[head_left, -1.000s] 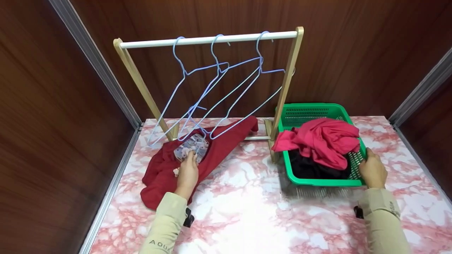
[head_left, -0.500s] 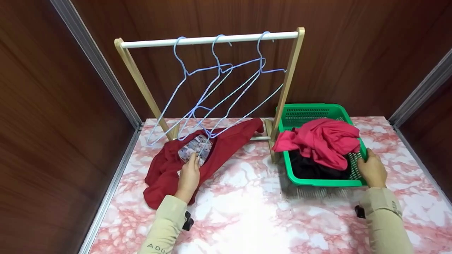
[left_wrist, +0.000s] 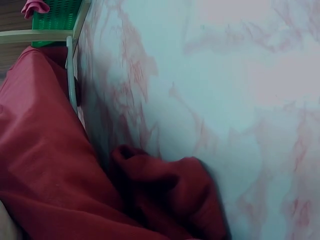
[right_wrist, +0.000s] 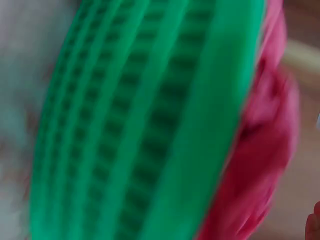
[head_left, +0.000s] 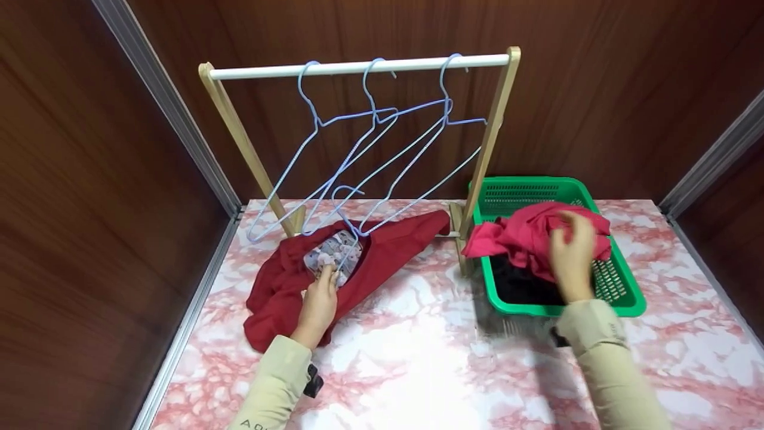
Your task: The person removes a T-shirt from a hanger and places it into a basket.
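A dark red garment lies spread on the table, with a pale patterned patch showing in its neck opening. My left hand pinches the near edge of that opening. A blue hanger sits in the opening with its hook upward; its lower part is hidden in the cloth. My right hand, blurred, is above the bright pink garment in the green basket, fingers loosely bent and apart. Whether it touches the pink cloth, I cannot tell. The right wrist view shows the basket's slotted side close up.
Several blue hangers hang from the white bar of a wooden-legged rack behind the red garment. Black cloth lies under the pink one. Brown panels enclose the marble-patterned table.
My right hand has let go of the basket's right rim and moved left over the pink garment. The red garment and its hanger have shifted slightly right, with my left hand still at the neck.
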`<action>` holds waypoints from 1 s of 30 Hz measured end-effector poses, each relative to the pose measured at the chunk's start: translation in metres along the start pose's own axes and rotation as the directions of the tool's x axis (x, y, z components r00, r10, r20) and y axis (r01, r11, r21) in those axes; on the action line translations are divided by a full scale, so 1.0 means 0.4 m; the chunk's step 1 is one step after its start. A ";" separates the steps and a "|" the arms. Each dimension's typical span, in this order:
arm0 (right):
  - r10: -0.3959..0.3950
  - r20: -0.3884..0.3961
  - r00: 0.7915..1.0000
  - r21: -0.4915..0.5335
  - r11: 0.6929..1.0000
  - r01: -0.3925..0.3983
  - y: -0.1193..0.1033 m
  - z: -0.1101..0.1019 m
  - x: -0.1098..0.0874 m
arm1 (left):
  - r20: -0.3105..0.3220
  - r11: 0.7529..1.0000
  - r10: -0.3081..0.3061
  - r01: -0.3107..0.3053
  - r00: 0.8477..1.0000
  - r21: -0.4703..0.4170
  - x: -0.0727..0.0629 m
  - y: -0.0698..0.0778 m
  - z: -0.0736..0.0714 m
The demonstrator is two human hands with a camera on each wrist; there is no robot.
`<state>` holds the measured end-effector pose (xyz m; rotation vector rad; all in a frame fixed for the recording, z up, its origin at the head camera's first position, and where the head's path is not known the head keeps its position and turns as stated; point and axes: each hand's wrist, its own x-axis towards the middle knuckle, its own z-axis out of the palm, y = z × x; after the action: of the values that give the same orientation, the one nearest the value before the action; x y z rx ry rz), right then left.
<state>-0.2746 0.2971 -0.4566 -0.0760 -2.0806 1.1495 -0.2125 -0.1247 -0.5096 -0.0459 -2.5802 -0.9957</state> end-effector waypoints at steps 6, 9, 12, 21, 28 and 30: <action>-0.146 0.155 0.977 0.065 0.988 0.137 -0.112 0.141 -0.087 | -0.006 0.999 0.037 -0.037 0.999 -0.018 -0.006 0.002 0.011; -0.187 0.332 0.924 0.088 0.982 0.167 -0.156 0.207 -0.127 | -0.018 0.997 0.068 -0.069 0.998 -0.026 -0.008 0.001 0.017; -0.197 0.537 0.820 0.109 0.980 0.164 -0.191 0.264 -0.152 | -0.018 0.996 0.085 -0.085 0.996 -0.031 -0.012 0.000 0.019; -0.276 0.745 0.608 0.089 0.943 0.320 -0.280 0.373 -0.187 | 0.018 0.997 0.076 -0.075 0.997 -0.031 -0.021 0.000 0.018; -0.308 0.756 0.577 0.117 0.932 0.344 -0.307 0.403 -0.190 | 0.054 0.995 0.087 -0.084 0.995 -0.044 -0.029 -0.001 0.019; -0.322 0.743 0.587 0.145 0.934 0.328 -0.306 0.408 -0.190 | 0.066 0.995 0.080 -0.076 0.995 -0.064 -0.033 0.000 0.019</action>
<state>-0.2879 0.0799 -0.4608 0.9198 -2.6549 1.0227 -0.2030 -0.1183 -0.5194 -0.1987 -2.5867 -1.0621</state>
